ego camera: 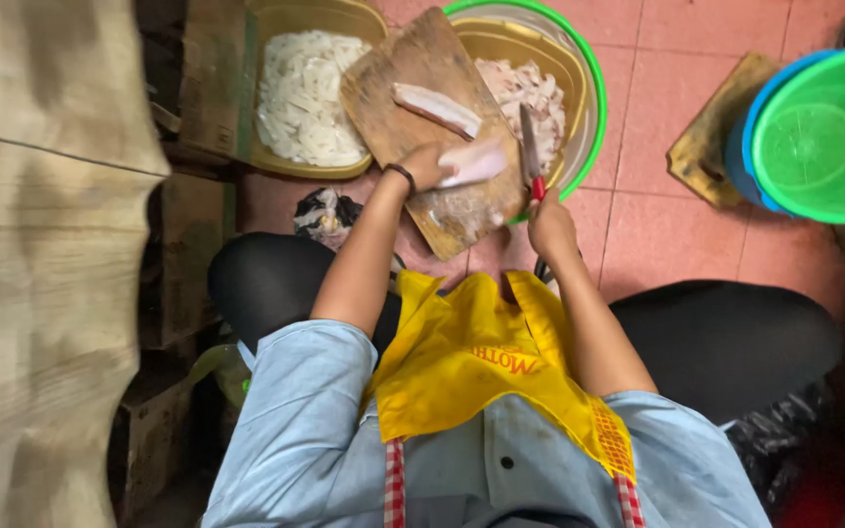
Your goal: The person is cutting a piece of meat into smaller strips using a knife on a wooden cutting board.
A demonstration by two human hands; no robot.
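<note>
Fillet [471,161] lies pinned on the board [413,108] under your left hand [425,168]; your right hand [550,227] grips the knife [530,147] beside it, mid-slice. Keep fingertips clear.

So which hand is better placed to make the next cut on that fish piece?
Probably the right hand: it holds the knife beside the fish piece, while the left hand pins it to the cutting board.
</note>
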